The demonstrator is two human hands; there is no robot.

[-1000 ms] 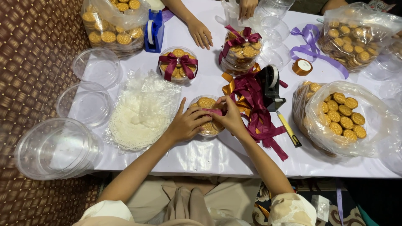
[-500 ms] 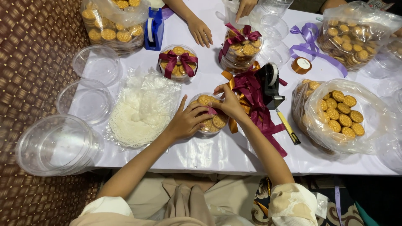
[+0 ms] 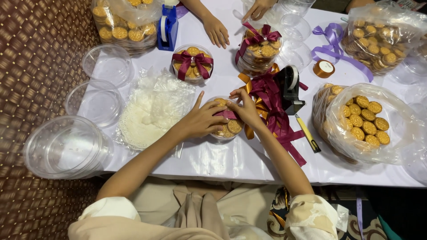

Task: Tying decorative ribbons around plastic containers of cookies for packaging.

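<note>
Table (image 3: pixel 231 164): white cover, woven brown floor at left.
Head view: both hands sat on the round clear cookie tub (image 3: pixel 225 130) near the table's front edge.
Left hand (image 3: pixel 202 120): pressed down on tub lid, fingers spread.
Right hand (image 3: pixel 245 111): pinched maroon ribbon (image 3: pixel 227 114) across lid.
Change: half a second earlier right hand sat slightly lower; ribbon now pulled tighter over top.
Nearby: ribbon pile (image 3: pixel 271 113), black tape dispenser (image 3: pixel 291 89), bagged cookies (image 3: pixel 362 122).

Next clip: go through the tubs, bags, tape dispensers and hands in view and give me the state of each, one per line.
Left hand: resting on the tub, steadying it.
Right hand: pinching maroon ribbon over the tub.
Cookie tub: filled, not yet bowed.
Bowed tub: filled, maroon bow tied.
Stacked tubs: filled, ribbon tied.
Empty tubs: nested, empty.
Cookie bag: open, cookies inside.
Black tape dispenser: upright, loaded.
</note>
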